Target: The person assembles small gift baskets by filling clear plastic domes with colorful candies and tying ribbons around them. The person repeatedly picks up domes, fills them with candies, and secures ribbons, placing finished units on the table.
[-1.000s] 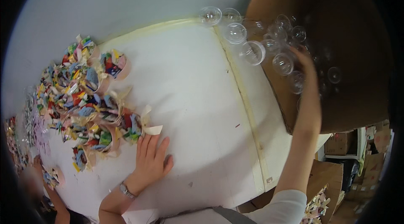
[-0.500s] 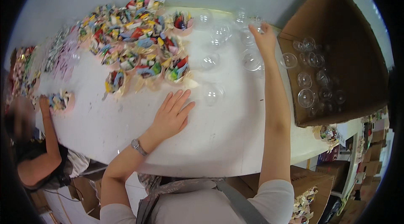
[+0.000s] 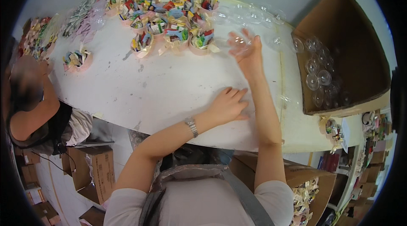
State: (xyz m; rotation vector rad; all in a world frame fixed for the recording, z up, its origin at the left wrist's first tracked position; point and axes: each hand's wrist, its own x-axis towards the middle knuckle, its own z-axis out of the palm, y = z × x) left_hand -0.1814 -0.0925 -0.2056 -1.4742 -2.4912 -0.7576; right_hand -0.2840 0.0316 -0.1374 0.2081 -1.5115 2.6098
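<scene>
My right hand [image 3: 248, 54] is raised over the white table [image 3: 169, 94] and curls around a clear plastic ball half [image 3: 239, 43]. More clear ball halves [image 3: 254, 16] lie loose on the table just beyond it. My left hand [image 3: 229, 105] rests flat on the table, palm down, fingers together; a wristwatch [image 3: 191, 126] sits on that wrist. Small round cups stuffed with colourful paper pieces [image 3: 169, 14] are clustered at the far side, the nearest cup [image 3: 201, 39] just left of my right hand.
An open cardboard box [image 3: 360, 43] with several clear ball halves [image 3: 318, 79] stands at the table's right end. Another person [image 3: 29, 107] sits at the left end. One single paper-filled cup [image 3: 77, 59] stands apart. Cardboard boxes [image 3: 91, 164] stand on the floor.
My right hand has come back from the box side toward the table's middle with a clear ball half in it. My left hand stays flat on the table. The view has swung left.
</scene>
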